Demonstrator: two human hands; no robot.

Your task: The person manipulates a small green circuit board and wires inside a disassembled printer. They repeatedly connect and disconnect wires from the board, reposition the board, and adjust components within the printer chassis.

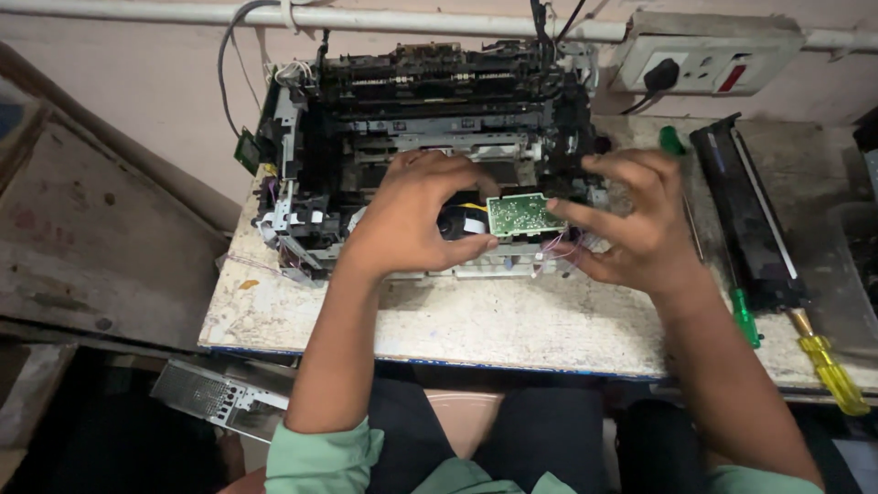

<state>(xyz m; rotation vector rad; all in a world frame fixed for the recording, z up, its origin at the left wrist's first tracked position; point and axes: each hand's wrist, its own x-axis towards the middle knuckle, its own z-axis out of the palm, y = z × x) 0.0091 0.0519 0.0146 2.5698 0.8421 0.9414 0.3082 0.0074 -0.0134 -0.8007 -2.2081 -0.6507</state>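
A stripped-down black printer (402,101) with bare metal frame and loose wires sits on a worn white table (476,320). At its front a small green circuit board (523,214) is held between my two hands. My left hand (412,215) grips the board's left edge with thumb below and fingers above. My right hand (636,220) pinches the board's right edge with thumb and forefinger, other fingers spread. Thin purple wires hang under the board.
A long black cartridge (745,210) lies on the table's right side, beside a green-handled screwdriver (743,316) and a yellow-handled screwdriver (830,370). A wall socket (704,64) with a black plug is behind. A metal panel (215,395) lies on the floor at left.
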